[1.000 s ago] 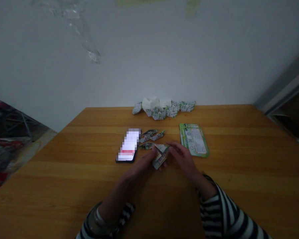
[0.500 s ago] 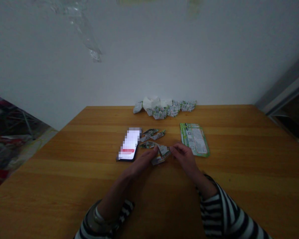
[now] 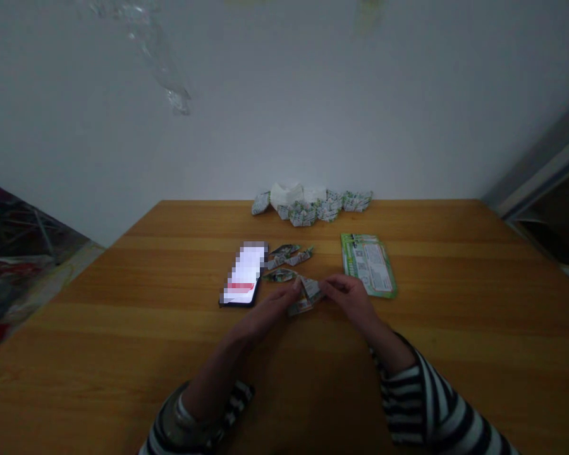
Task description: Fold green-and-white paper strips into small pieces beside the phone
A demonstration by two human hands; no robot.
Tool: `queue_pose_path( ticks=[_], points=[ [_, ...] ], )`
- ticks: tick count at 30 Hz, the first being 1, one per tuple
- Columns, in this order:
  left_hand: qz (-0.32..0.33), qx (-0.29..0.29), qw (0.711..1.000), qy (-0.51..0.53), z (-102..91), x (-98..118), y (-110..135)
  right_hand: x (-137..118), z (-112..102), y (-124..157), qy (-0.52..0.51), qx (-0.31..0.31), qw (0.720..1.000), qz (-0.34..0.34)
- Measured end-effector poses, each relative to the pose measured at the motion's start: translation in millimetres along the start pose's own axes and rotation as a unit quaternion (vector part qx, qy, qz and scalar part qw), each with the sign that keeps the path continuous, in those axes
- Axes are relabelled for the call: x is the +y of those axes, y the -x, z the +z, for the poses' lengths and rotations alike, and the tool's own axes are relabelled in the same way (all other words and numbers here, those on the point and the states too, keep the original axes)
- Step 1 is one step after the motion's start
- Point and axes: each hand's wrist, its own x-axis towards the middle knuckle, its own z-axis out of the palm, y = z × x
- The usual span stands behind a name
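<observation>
Between my two hands is a folded piece of printed paper point(image 3: 312, 289), close above the wooden table point(image 3: 194, 354). My left hand point(image 3: 274, 303) grips its left side, the thumb on top near the fold. At its right edge my right hand point(image 3: 348, 296) pinches it between thumb and fingers. Just beyond my hands lie several small folded paper pieces point(image 3: 279, 275) with grey and green print. A phone point(image 3: 241, 275) with a lit, blurred-out screen lies to the left of them. My fingers hide parts of the held paper.
A stack of green-edged printed sheets point(image 3: 368, 265) lies right of the small pieces. Along the wall at the table's back edge stand several crumpled or folded printed papers point(image 3: 303, 213) with white tissue-like paper point(image 3: 287, 194) behind. Clear tape point(image 3: 161, 69) hangs on the wall.
The right-hand part of the held paper has turned down slightly, and my right hand has shifted a little left. The whole view has moved slightly; the other things lie as before.
</observation>
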Motion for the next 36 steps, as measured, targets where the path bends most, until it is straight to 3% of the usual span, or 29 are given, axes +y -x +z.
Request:
queue_pose_path(
  ticks=[3, 9, 13, 17, 23, 30, 36],
  points=[
    [0.022, 0.013, 1.000, -0.004, -1.1, 3, -1, 1, -2, 0, -0.024, -0.001, 0.999, 0.030],
    [0.053, 0.104, 0.988, 0.102, -10.0, 7, -7, 1, -2, 0, -0.069, 0.012, 0.996, 0.060],
    [0.024, 0.118, 0.985, 0.119, -11.6, 7, -6, 2, 1, 2, -0.021, 0.036, 0.999, 0.001],
    [0.027, 0.148, 0.989, 0.003, -11.8, 10, -4, 1, 4, 5, 0.065, 0.077, 0.993, -0.066],
    [0.068, 0.125, 0.988, -0.059, -13.3, 10, -2, 2, 2, 3, 0.069, 0.039, 0.992, -0.095],
    [0.056, 0.027, 0.997, -0.052, -12.0, 6, 2, 0, 0, 6, 0.091, 0.017, 0.980, -0.177],
    [0.053, 0.032, 0.996, -0.068, -11.1, 9, 1, -2, -1, 4, 0.105, 0.079, 0.978, -0.160]
  ],
)
